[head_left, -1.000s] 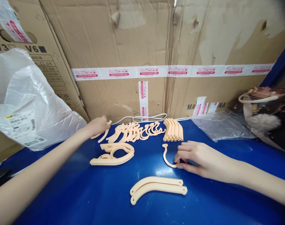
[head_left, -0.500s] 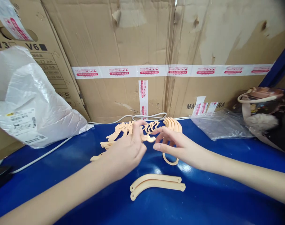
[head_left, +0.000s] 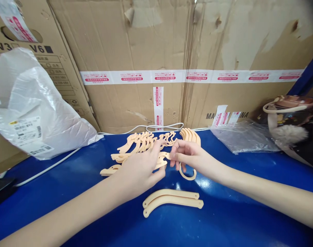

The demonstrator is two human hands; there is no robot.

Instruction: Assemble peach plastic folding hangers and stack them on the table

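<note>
Between my hands is a small, curved beige piece (head_left: 161, 161) with wavy edges, partly covered by my fingers. My left hand (head_left: 142, 168) is curled around its left part, with the thumb below. Thumb and fingertips of my right hand (head_left: 188, 154) pinch its right end. A ring-like beige piece (head_left: 188, 178) with a gap lies just under my right hand. Nearer to me, two long bent beige strips (head_left: 172, 199) with end holes lie side by side. Flat beige pieces (head_left: 111, 170) stick out to the left of my left hand.
Several curved beige pieces (head_left: 139, 141) and a stack of arcs (head_left: 191, 135) lie at the back of the blue table (head_left: 223, 216). Behind stands a large cardboard box (head_left: 136, 106). A white parcel bag (head_left: 43, 113) is at left; a clear plastic bag (head_left: 244, 137) at right.
My right hand has moved in and closed on the right end of the small piece. The left hand has turned slightly, showing more of the pieces behind it.
</note>
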